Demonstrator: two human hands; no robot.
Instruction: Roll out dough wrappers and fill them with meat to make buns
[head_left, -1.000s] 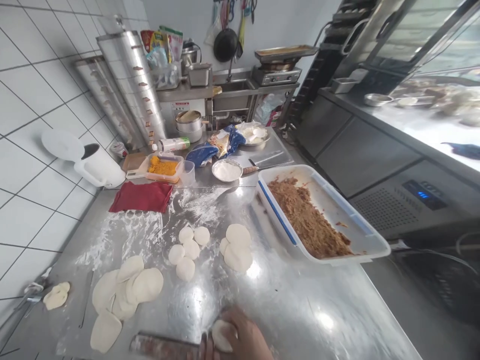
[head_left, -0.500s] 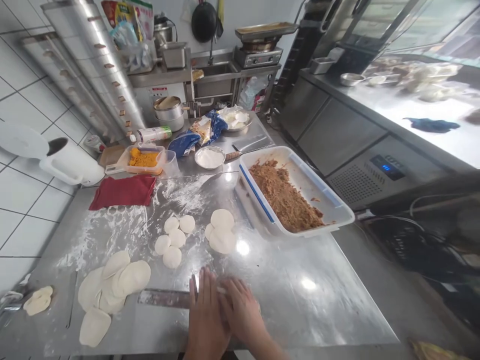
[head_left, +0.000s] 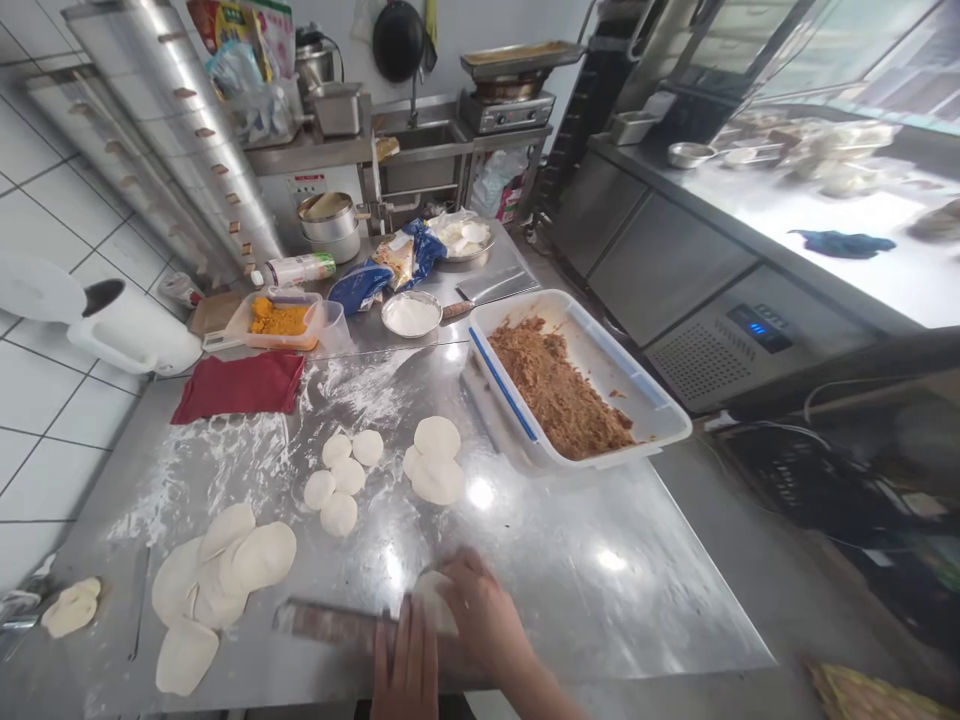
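Note:
My left hand (head_left: 406,655) lies at the front of the steel table, fingers stretched flat and close together over the near end of a dark, flour-smeared bar (head_left: 330,620). The bar is motion-blurred and pokes out to the left; I cannot tell its kind. My right hand (head_left: 484,610) curls its fingers onto a pale dough round (head_left: 433,600) beside the left fingertips, with part of the round hidden. Left of the bar, several rolled dough wrappers (head_left: 217,580) overlap in a pile. Smaller dough discs (head_left: 345,478) and a few overlapping ones (head_left: 437,465) sit farther back.
A plastic tub (head_left: 652,440) of brown filling stands at the right. Behind are a bowl of flour (head_left: 412,315), a cleaver (head_left: 495,290), a box of orange filling (head_left: 281,320) and a red cloth (head_left: 238,385). Dough scraps (head_left: 73,608) lie far left.
My left hand has drawn back toward the table's front edge, and the bar has tilted. My right hand has separated from it, and the dough round now shows between them.

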